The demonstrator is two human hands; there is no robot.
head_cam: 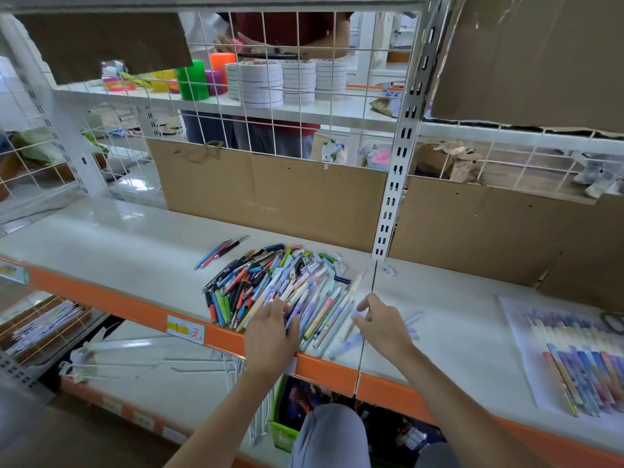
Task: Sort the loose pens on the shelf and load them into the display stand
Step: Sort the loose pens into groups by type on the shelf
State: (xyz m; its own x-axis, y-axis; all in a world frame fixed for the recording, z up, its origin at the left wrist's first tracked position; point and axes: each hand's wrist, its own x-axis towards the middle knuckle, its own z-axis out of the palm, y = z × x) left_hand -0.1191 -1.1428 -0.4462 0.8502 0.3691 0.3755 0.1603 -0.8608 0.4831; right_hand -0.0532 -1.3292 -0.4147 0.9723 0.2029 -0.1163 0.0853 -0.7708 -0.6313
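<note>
A heap of loose pens (270,285) in many colours lies on the white shelf (118,244), near its orange front edge. My left hand (271,329) rests palm down on the heap's near side, fingers touching pastel pens. My right hand (381,324) hovers just right of the heap with its fingers pinched on a pale purple pen (347,342). Three pens (219,251) lie apart at the heap's far left. The display stand (574,359), a flat white tray with rows of pens, lies on the shelf at the far right.
Cardboard sheets (270,197) line the wire grid behind the shelf. A slotted white upright (395,184) meets the shelf just behind the heap. Beyond the grid are tape rolls (287,81), neon cups and a person. Wire hooks lie on the lower shelf.
</note>
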